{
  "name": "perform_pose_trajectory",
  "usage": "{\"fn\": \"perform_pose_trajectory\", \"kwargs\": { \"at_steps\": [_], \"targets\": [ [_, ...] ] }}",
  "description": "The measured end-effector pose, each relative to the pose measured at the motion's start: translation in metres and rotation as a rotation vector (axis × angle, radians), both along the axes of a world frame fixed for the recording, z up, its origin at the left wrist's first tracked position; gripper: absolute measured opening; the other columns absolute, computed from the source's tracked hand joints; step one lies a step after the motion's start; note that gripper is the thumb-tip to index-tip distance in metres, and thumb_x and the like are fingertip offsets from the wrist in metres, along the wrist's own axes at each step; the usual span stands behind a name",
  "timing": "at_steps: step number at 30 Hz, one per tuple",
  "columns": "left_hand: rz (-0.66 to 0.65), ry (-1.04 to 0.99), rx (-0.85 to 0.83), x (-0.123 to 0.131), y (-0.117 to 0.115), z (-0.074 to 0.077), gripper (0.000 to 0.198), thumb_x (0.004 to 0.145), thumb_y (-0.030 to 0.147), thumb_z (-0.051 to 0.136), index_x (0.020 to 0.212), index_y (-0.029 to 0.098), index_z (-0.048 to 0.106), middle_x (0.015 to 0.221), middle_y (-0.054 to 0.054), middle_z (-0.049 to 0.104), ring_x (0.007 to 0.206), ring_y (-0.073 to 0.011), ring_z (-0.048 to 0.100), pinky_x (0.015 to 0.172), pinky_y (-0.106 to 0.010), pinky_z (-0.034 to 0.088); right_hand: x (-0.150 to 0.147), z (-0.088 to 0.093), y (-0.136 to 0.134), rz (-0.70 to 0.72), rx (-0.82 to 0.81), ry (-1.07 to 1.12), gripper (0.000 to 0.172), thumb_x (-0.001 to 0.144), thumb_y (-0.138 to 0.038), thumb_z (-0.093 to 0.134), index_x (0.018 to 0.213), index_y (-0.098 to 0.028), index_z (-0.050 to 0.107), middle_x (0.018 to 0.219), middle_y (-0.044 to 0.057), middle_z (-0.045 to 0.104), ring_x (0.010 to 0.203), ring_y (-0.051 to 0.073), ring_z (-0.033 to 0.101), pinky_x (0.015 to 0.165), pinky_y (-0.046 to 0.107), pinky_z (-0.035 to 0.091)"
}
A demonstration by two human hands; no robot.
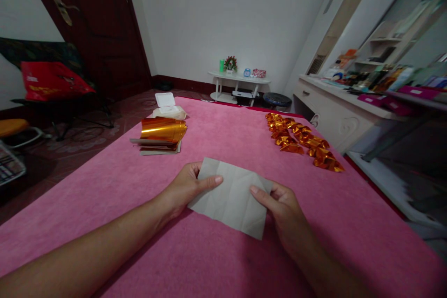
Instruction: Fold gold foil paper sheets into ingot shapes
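Observation:
A creased, greyish sheet of paper point(232, 198) is held up above the pink cloth, tilted down to the right. My left hand point(195, 184) grips its left edge, thumb on top and fingers behind. At the right edge, my right hand point(279, 202) pinches it the same way. Fingers of both hands are partly hidden under the sheet. Beyond my left hand lies a stack of shiny gold foil sheets point(162, 129) with greyish backs. Several folded gold foil pieces point(300, 139) sit in rows at the far right.
The pink cloth point(223, 130) covers the surface. An opened white packet point(168, 104) stands behind the foil stack. A white side table point(240, 77) is by the wall, a cluttered dresser point(335, 102) at right, a chair with a red bag point(54, 79) at left.

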State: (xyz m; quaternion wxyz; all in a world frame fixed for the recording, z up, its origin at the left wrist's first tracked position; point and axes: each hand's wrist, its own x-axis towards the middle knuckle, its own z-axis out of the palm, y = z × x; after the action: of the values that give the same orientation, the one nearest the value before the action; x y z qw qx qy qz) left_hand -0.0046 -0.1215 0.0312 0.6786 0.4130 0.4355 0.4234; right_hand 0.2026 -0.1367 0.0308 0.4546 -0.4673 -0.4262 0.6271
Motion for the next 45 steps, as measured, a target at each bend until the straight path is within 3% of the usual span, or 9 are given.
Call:
{"fn": "perform_pose_trajectory", "kwargs": {
  "at_steps": [11,24,27,30,34,37,39,42,45],
  "targets": [
    [-0.045,-0.010,0.011,0.011,-0.009,0.004,0.036,0.067,0.037,0.075,0.093,0.013,0.066,0.082,-0.007,0.069,0.065,-0.0178,0.065,0.058,-0.026,0.049,-0.006,-0.002,-0.002,0.014,0.068,-0.139,0.032,0.063,-0.042,0.074,0.079,-0.015,0.065,0.066,0.002,0.064,0.058,0.017,0.058,0.051,0.025,0.044],
    [-0.065,0.021,0.011,0.018,-0.014,0.008,0.035,0.066,0.036,0.075,0.090,0.012,0.064,0.076,-0.005,0.066,0.059,-0.0134,0.059,0.056,-0.024,0.046,-0.010,0.002,-0.007,0.056,0.100,-0.137,0.028,0.065,-0.042,0.071,0.073,-0.016,0.065,0.065,0.001,0.063,0.055,0.015,0.055,0.050,0.024,0.043],
    [0.003,0.100,0.130,0.019,-0.014,0.007,0.030,0.064,0.032,0.077,0.080,0.014,0.060,0.066,0.001,0.060,0.055,-0.0101,0.054,0.054,-0.022,0.043,-0.011,0.003,-0.007,0.055,0.144,-0.174,0.025,0.066,-0.040,0.071,0.074,-0.017,0.066,0.062,0.000,0.063,0.055,0.014,0.055,0.050,0.023,0.043],
    [0.096,0.231,0.339,0.020,-0.015,0.007,0.030,0.061,0.024,0.078,0.082,0.017,0.056,0.068,0.003,0.058,0.060,-0.0105,0.053,0.056,-0.020,0.041,-0.011,0.009,-0.008,0.049,0.234,-0.234,0.021,0.066,-0.036,0.071,0.077,-0.018,0.068,0.066,0.000,0.065,0.058,0.015,0.058,0.052,0.024,0.045],
    [0.056,0.367,0.533,0.021,-0.021,0.014,0.027,0.068,0.021,0.072,0.092,0.020,0.060,0.076,-0.001,0.064,0.070,-0.0145,0.059,0.062,-0.022,0.042,-0.011,0.018,-0.009,0.049,0.427,-0.351,0.019,0.067,-0.028,0.072,0.084,-0.021,0.070,0.080,0.002,0.069,0.071,0.017,0.062,0.061,0.024,0.048],
    [0.018,0.423,0.616,0.023,-0.028,0.020,0.025,0.072,0.022,0.068,0.096,0.021,0.063,0.080,-0.002,0.067,0.072,-0.0155,0.061,0.066,-0.024,0.043,-0.009,0.023,-0.010,0.059,0.557,-0.406,0.005,0.072,-0.024,0.068,0.076,-0.021,0.071,0.077,0.002,0.068,0.071,0.017,0.062,0.063,0.024,0.047],
    [0.014,0.447,0.626,0.024,-0.030,0.023,0.027,0.072,0.022,0.068,0.099,0.022,0.064,0.079,-0.001,0.066,0.071,-0.0151,0.060,0.065,-0.023,0.043,-0.008,0.025,-0.012,0.030,0.597,-0.400,0.006,0.074,-0.023,0.066,0.071,-0.021,0.070,0.072,0.002,0.066,0.067,0.015,0.060,0.060,0.024,0.045],
    [0.023,0.397,0.515,0.025,-0.029,0.024,0.032,0.069,0.022,0.071,0.100,0.021,0.063,0.075,0.000,0.063,0.067,-0.0140,0.057,0.059,-0.022,0.043,-0.005,0.026,-0.013,-0.081,0.523,-0.351,0.009,0.073,-0.028,0.067,0.069,-0.020,0.069,0.067,0.001,0.064,0.061,0.015,0.057,0.054,0.023,0.043],
    [0.058,0.263,0.366,0.022,-0.022,0.021,0.033,0.063,0.023,0.075,0.093,0.018,0.062,0.077,-0.001,0.063,0.067,-0.0137,0.057,0.058,-0.021,0.043,-0.004,0.025,-0.011,-0.143,0.317,-0.244,0.018,0.071,-0.036,0.068,0.071,-0.018,0.067,0.062,0.001,0.062,0.054,0.014,0.054,0.048,0.023,0.040]
  ]
}}
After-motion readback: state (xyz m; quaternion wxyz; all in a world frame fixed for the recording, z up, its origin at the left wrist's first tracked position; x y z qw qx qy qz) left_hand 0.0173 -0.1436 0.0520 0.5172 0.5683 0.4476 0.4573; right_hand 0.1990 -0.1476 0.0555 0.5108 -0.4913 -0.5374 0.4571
